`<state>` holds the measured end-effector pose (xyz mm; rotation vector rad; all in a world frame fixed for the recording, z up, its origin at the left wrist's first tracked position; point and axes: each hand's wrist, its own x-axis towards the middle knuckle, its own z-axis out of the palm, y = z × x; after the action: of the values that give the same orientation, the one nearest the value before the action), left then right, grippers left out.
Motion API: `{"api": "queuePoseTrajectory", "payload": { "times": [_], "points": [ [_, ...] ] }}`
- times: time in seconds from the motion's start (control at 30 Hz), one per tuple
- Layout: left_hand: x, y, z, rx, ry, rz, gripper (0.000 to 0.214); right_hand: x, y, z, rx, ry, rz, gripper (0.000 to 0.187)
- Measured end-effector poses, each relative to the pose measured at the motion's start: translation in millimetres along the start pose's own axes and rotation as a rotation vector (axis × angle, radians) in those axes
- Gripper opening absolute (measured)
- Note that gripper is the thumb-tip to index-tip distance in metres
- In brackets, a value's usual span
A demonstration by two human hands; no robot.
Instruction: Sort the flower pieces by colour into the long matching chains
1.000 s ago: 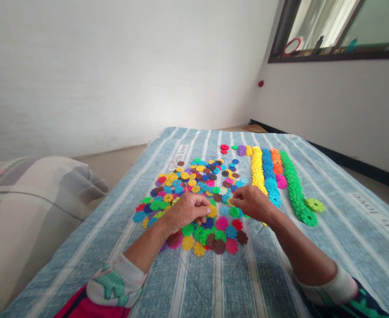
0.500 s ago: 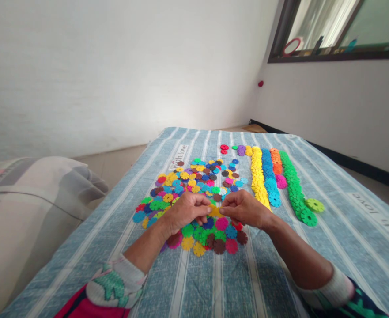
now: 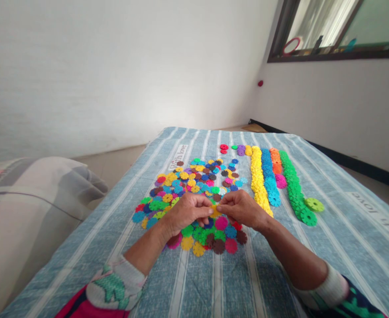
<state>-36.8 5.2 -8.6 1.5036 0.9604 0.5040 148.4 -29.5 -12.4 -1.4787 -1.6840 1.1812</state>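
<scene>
Fingers of the left hand (image 3: 188, 213) and right hand (image 3: 243, 210) meet over a heap of notched plastic discs (image 3: 191, 182), both pinching a yellow piece (image 3: 216, 211) between their tips; whether it is one disc or two cannot be told. Loose discs in mixed colors crowd beneath the fingers and spread to their left, beyond them and toward the wearer, the hands hiding part of the heap. To the right of the fingers, overlapping discs form a yellow row (image 3: 257, 176), its near end just beside the right wrist, then a blue row (image 3: 267, 165), an orange row (image 3: 275, 161) with a pink disc (image 3: 281, 181) at its near end, and a green row (image 3: 292, 183). A lime disc (image 3: 314, 204) lies by the green row's near end. Farther out from the fingers sit red discs (image 3: 224, 147), a small green disc (image 3: 234, 147) and purple discs (image 3: 241, 150). All rest on a striped cloth (image 3: 141, 269). Well to the left of the fingers bulges a gray-and-cream cover (image 3: 45, 212); far to the right is a window (image 3: 341, 28).
</scene>
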Motion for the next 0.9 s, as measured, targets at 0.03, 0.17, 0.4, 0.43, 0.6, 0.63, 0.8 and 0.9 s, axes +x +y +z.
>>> {"api": "queuePoseTrajectory", "payload": {
  "times": [0.03, 0.17, 0.4, 0.43, 0.6, 0.63, 0.8, 0.9],
  "points": [
    [-0.3, 0.6, 0.5, 0.000, -0.001, -0.001, 0.011, -0.1, 0.1, 0.4, -0.004, 0.004, 0.001, 0.016],
    [-1.1, 2.2, 2.0, -0.005, 0.000, -0.011, 0.011, 0.5, 0.0, 2.1, -0.037, 0.024, 0.004, 0.015],
    [-0.7, 1.7, 2.5, -0.035, 0.004, -0.024, 0.012, 2.9, 3.0, 3.9, -0.075, 0.043, -0.047, 0.015],
    [-0.7, 1.6, 2.5, -0.037, 0.005, -0.024, 0.012, 2.8, 3.4, 4.2, -0.072, 0.041, -0.053, 0.015],
    [-0.9, 1.1, 2.3, -0.043, 0.009, -0.017, 0.012, 1.2, 3.4, 4.5, -0.021, 0.009, -0.045, 0.013],
    [-0.9, 1.0, 2.2, -0.045, 0.011, -0.015, 0.012, 1.0, 3.2, 4.4, -0.004, -0.001, -0.037, 0.012],
    [-0.6, 1.0, 1.5, -0.055, 0.002, -0.009, 0.011, 0.6, 2.5, 3.0, 0.087, -0.052, -0.015, 0.010],
    [-1.0, 1.4, 1.4, -0.062, -0.013, -0.009, 0.011, 0.3, 2.5, 2.0, 0.141, -0.090, 0.000, 0.009]
  ]
}}
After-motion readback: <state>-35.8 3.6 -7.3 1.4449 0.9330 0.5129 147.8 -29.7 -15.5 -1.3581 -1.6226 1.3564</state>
